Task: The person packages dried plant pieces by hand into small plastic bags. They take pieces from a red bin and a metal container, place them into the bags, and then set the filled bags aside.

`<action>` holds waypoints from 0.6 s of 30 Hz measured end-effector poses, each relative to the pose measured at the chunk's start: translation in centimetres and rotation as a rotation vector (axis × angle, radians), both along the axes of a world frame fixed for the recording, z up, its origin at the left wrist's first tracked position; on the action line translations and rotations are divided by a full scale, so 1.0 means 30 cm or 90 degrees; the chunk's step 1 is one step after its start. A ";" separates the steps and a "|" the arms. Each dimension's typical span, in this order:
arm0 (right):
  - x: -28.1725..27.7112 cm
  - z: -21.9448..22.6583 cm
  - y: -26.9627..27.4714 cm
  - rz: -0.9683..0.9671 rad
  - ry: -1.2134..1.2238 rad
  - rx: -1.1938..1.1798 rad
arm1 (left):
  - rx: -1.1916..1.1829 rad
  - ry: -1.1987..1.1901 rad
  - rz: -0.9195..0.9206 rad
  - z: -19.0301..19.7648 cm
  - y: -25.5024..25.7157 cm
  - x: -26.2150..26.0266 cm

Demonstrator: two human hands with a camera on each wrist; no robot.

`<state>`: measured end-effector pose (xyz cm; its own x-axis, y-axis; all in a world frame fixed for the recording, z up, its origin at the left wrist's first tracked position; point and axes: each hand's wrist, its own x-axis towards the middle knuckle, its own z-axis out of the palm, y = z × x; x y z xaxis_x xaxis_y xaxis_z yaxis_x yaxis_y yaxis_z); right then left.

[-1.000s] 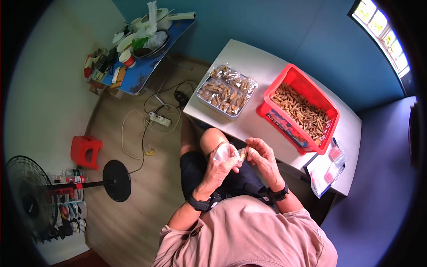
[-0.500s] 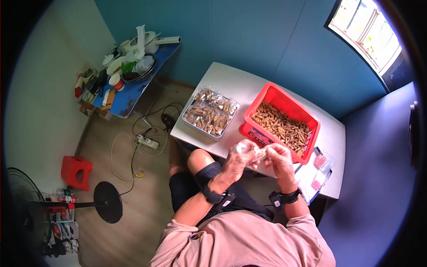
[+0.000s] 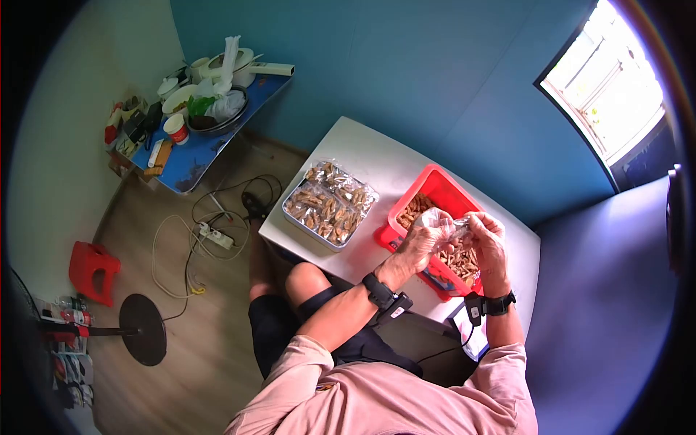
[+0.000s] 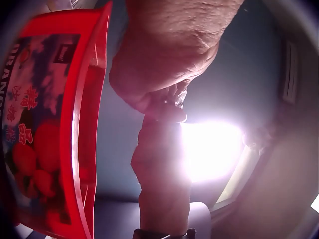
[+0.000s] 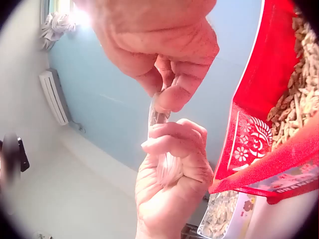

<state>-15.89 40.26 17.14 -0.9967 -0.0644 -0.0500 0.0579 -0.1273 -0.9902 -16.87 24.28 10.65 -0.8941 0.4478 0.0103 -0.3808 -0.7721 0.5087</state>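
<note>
Over the red basket (image 3: 451,190), the two hands meet at a small clear plastic bag (image 5: 158,118). My left hand (image 3: 420,246) curls its fingers round the bag's lower part, with a crumpled wad of clear plastic (image 5: 169,169) against its palm. From above, my right hand (image 3: 490,250) pinches the bag's upper end between thumb and fingers. What is inside the bag is mostly hidden by the fingers. Loose brown dried pieces (image 5: 294,104) lie in the basket below. To the left, a metal tray (image 3: 310,233) holds several filled clear packets (image 3: 330,206).
Basket and tray stand on a white table (image 3: 348,145) by a blue wall. A blue side table (image 3: 190,168) carries bowls, a cup and bags. On the floor are a power strip (image 3: 216,235) with cables, a red stool (image 3: 94,272) and a fan base (image 3: 143,330).
Both hands have risen from over the lap and moved right and forward to above the red basket. They still hold the small bag between them. The head view has shifted.
</note>
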 end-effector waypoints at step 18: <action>-0.139 -0.037 -0.023 -0.002 -0.051 0.034 | 0.008 0.008 0.102 -0.058 -0.007 -0.112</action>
<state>-20.06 39.58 16.02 -0.9895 -0.0570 -0.1325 0.1366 -0.0752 -0.9878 -20.22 24.06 8.90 -0.9536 0.2998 0.0275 -0.2461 -0.8288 0.5025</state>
